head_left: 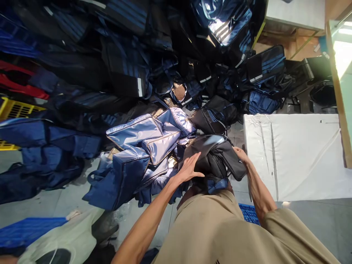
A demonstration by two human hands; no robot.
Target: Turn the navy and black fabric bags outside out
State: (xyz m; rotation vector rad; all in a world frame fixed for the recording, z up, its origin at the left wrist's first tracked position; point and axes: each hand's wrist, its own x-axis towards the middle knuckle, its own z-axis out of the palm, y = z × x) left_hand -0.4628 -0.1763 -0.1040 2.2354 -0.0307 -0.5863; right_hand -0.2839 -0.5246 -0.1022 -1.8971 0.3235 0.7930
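A black backpack point(210, 156) rests against my lap, between my two hands. My left hand point(189, 169) lies on its left side with thumb and fingers spread. On the opposite side, my right hand point(242, 156) is closed on the bag's right edge; part of its fingers is hidden behind the fabric. Below the backpack a piece of blue fabric point(217, 186) sticks out over my lap. Just left of my left hand lie shiny blue bags point(162, 145) with piped seams, piled on one another.
Heaps of dark bags with blue stripes point(123, 66) fill the far side. A large white wrapped block point(297, 157) stands close on the right. Yellow point(20, 110) and blue crates point(30, 231) are at left. Another blue crate point(249, 213) shows by my right forearm.
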